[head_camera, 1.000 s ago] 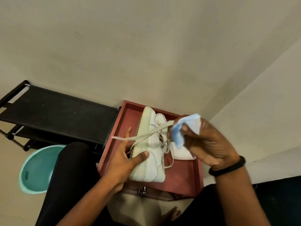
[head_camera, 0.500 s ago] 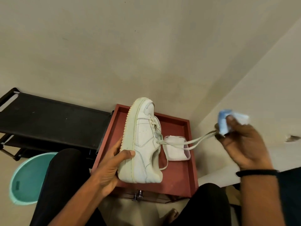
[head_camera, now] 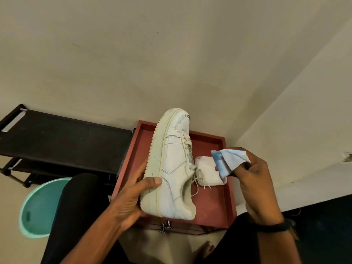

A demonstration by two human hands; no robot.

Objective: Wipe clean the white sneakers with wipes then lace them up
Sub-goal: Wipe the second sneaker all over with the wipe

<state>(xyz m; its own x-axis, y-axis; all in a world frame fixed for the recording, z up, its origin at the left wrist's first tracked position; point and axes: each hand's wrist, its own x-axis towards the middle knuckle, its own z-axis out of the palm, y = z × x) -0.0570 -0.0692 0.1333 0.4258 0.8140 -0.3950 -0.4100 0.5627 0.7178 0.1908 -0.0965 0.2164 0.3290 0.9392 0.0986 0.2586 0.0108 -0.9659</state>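
A white sneaker (head_camera: pixel 171 168) is held on its side above a red tray (head_camera: pixel 213 208), sole to the left and toe pointing away. My left hand (head_camera: pixel 133 197) grips it near the heel, thumb across the upper. Its loose laces (head_camera: pixel 200 176) hang down by the tongue. To the right of the shoe, my right hand (head_camera: pixel 253 180) pinches a blue and white wipe (head_camera: pixel 226 161). A clear tub of white wipes (head_camera: pixel 209 172) lies in the tray just below that hand.
A black shoe rack (head_camera: pixel 62 141) stands to the left against the beige wall. A teal plastic basin (head_camera: pixel 42 208) sits on the floor at lower left. My legs in black trousers flank the tray, and a bare foot (head_camera: pixel 207 248) shows beneath it.
My right hand let the lace go and came back left, close to the shoe, still with the wipe. The lace now hangs slack. The sneaker stayed raised in my left hand.
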